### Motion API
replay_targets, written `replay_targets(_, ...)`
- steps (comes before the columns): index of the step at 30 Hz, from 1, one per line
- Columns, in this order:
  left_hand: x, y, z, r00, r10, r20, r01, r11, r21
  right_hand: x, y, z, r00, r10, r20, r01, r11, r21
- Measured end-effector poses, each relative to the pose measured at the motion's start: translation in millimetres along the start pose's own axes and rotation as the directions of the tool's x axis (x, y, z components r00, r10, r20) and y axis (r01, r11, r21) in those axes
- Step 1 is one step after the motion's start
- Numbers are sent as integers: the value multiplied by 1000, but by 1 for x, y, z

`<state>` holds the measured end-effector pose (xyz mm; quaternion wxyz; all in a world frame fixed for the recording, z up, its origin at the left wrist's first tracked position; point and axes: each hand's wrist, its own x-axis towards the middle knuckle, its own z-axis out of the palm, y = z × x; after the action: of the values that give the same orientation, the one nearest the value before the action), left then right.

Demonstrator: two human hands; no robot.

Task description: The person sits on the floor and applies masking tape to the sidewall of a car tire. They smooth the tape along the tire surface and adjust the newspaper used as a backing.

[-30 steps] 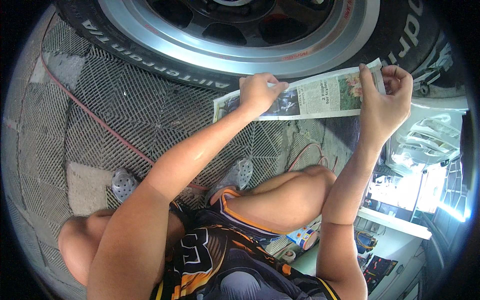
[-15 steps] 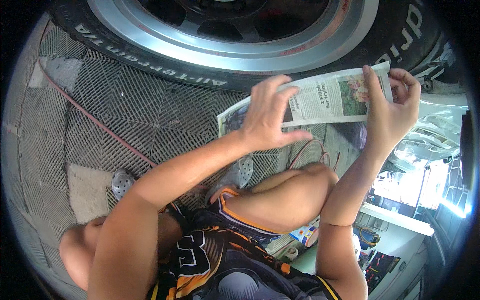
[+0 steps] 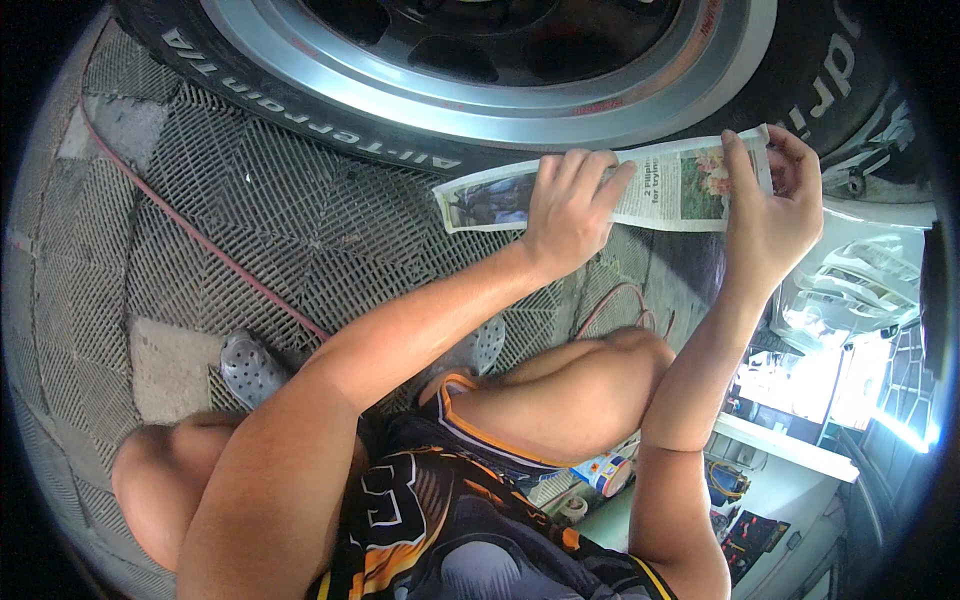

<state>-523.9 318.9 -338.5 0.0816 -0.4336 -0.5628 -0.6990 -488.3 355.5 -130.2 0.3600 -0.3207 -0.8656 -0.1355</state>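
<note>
Grid-tile floor: spans the left and middle of the view; a wide stretch of its ribs shows between the newspaper strip's left end and the hose, giving that end room sideways; wheel: crosses the top, silver rim within a black tyre with pale raised lettering; red hose: runs aslant at left, well apart from the paper; newspaper strip: held lengthwise just below the tyre, its upper edge overlapping the tyre's lower edge in view, contact cannot be told; its left end projects free past the left hand, lower edge over floor; right hand: pinching the strip's right end, thumb on the printed face, fingers curled past the end; left hand: laid across the strip's middle, fingers bent at the upper edge, whether pinching cannot be told; grey perforated shoe: on the floor, below the hose
</note>
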Motion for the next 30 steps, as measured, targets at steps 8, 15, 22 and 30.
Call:
replay_targets(8,4,-6,4,1000,-8,-4,8,1000,17,1,-2,4,1000,-18,-6,18,1000,-3)
replay_targets(15,3,-1,6,1000,-27,2,27,1000,14,2,0,6,998,-65,-12,64,997,-48)
replay_targets(22,4,-1,5,999,-37,20,37,999,7,2,-1,6,998,-47,-43,47,999,4)
replay_targets(30,5,0,10,999,-52,2,52,999,6,3,-5,10,995,17,-94,-17,1000,-3)
